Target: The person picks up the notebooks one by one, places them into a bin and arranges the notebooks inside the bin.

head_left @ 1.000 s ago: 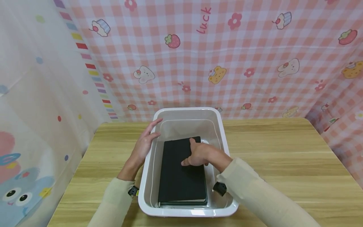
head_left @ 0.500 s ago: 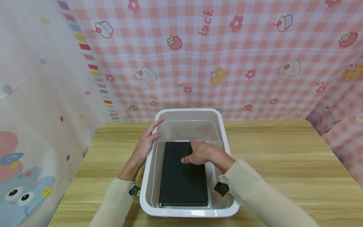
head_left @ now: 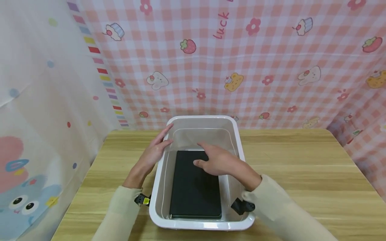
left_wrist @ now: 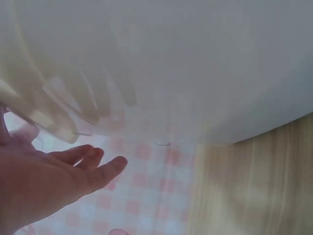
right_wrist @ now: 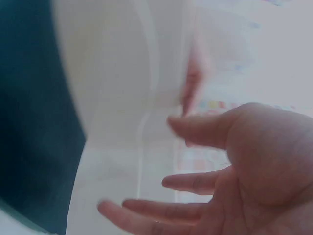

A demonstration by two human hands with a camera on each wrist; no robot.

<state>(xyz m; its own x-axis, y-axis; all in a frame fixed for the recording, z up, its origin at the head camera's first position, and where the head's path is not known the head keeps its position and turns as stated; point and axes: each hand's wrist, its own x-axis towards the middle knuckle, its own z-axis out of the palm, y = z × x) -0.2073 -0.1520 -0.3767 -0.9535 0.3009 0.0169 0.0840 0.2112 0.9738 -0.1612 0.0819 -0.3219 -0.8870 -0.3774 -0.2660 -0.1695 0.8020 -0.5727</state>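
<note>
A white plastic basin (head_left: 201,225) stands on the wooden table. Flat on its floor lies a dark, hardcover notebook (head_left: 194,190); its dark green cover (right_wrist: 34,122) also fills the left side of the right wrist view. My left hand (head_left: 152,154) rests along the basin's left rim. Its fingers are fairly straight beside the outer wall (left_wrist: 195,63) in the left wrist view. My right hand (head_left: 219,162) hovers inside the basin above the notebook's upper right part. Its fingers are spread and extended, with nothing between thumb and fingers in the right wrist view.
The wooden tabletop (head_left: 301,174) extends widely to the right of the basin and less to the left. A pink checked cloth (head_left: 211,67) hangs right behind the table. A white patterned curtain (head_left: 36,100) hangs at the left.
The notebook's cover and pages, slightly parted a second ago, now lie level and the notebook sits straighter. My right hand has lifted off it. The left hand stays at the rim.
</note>
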